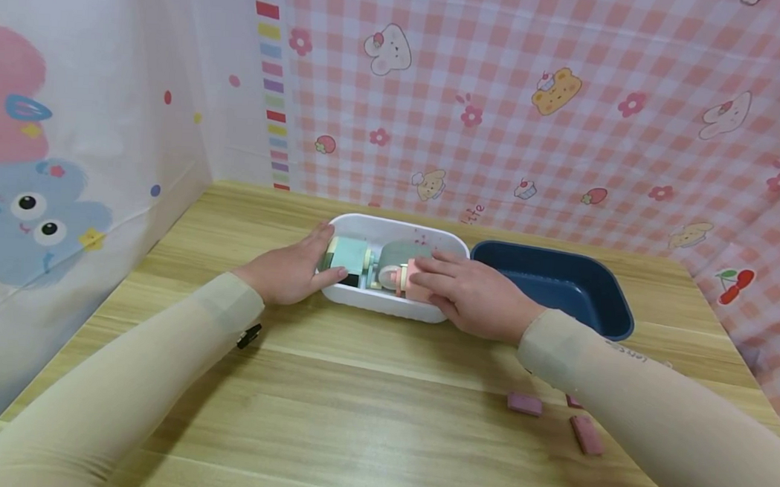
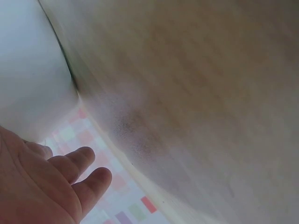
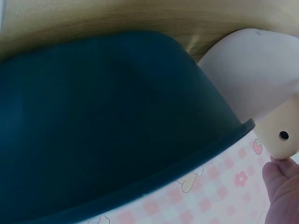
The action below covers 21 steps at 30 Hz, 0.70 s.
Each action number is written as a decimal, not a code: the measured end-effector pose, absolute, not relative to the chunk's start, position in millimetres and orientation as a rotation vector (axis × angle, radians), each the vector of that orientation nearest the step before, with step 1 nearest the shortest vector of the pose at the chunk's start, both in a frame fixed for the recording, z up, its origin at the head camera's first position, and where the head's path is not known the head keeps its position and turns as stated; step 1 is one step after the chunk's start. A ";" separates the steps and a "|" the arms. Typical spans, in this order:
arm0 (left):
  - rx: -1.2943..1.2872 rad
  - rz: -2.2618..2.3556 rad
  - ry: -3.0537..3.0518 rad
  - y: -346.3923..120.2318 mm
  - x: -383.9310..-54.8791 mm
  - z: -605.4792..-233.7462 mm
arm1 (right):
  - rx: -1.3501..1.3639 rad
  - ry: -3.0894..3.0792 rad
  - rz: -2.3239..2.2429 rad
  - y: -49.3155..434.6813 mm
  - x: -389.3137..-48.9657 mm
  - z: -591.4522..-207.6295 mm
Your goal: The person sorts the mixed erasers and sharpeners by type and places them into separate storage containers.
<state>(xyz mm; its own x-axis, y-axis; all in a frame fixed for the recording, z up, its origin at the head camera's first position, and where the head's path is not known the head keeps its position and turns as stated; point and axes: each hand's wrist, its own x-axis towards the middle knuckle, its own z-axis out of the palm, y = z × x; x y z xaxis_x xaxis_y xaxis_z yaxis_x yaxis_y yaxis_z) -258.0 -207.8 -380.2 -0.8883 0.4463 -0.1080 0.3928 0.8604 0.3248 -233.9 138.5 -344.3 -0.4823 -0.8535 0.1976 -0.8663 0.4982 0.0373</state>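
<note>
In the head view a white bin [image 1: 386, 303] stands on the table, holding a mint-green blocky item [image 1: 350, 256] at its left and a pink item [image 1: 417, 284] with a pale round part [image 1: 388, 275] at its right. My left hand [image 1: 291, 267] lies at the bin's left end, thumb across the green item's front and fingers along the rim. In the left wrist view its fingers [image 2: 96, 184] extend loosely. Over the bin's right end, my right hand [image 1: 477, 293] rests on the pink item. The right wrist view shows fingertips at a cream piece [image 3: 280, 128] with a dark hole.
A dark blue bin [image 1: 562, 284] stands right beside the white one. Pink blocks [image 1: 524, 404] lie near the right forearm, one partly hidden by the sleeve. A small black item [image 1: 249, 336] sits by the left sleeve. Printed cloth hangs behind the table.
</note>
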 end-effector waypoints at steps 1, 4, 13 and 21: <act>0.649 0.441 2.855 -207.9 -258.1 -380.4 | 1.480 -2.550 0.099 138.6 -233.7 -344.4; 0.648 0.437 2.856 -208.0 -258.4 -380.9 | 1.470 -2.563 0.092 139.2 -233.7 -345.5; 0.640 0.431 2.852 -207.8 -258.3 -380.2 | 1.447 -2.646 0.086 139.2 -232.1 -343.9; 0.637 0.433 2.852 -207.1 -257.7 -379.3 | 1.405 -2.742 0.058 138.4 -230.0 -340.2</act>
<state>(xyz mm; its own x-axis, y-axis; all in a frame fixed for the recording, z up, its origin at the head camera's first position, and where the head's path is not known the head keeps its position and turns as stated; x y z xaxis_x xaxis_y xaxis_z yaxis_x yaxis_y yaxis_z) -257.7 -207.1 -379.3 -0.8902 0.4401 -0.1175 0.3853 0.8652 0.3210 -230.0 138.4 -340.2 -0.5826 -0.8097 0.0705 -0.8120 0.5836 -0.0062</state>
